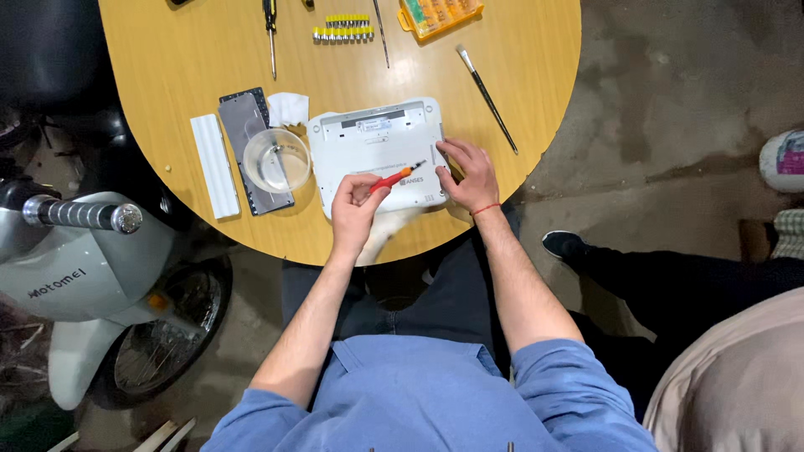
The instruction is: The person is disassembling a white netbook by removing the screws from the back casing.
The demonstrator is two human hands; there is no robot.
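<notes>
A small white laptop [377, 138] lies upside down near the front edge of the round wooden table [519, 59]. My left hand [354, 205] grips a red-handled screwdriver [395, 177], whose tip points right over the laptop's lower right part. My right hand [469, 172] rests on the laptop's right front corner with its fingers pressed against the edge.
Left of the laptop stand a clear plastic bowl [277, 159], a dark keyboard panel [243, 125] and a white strip [214, 165]. At the table's far side lie a screwdriver [270, 29], a bit row [343, 28], an orange case [438, 14] and a brush [486, 96]. A scooter [75, 268] stands left; another person's leg [670, 276] right.
</notes>
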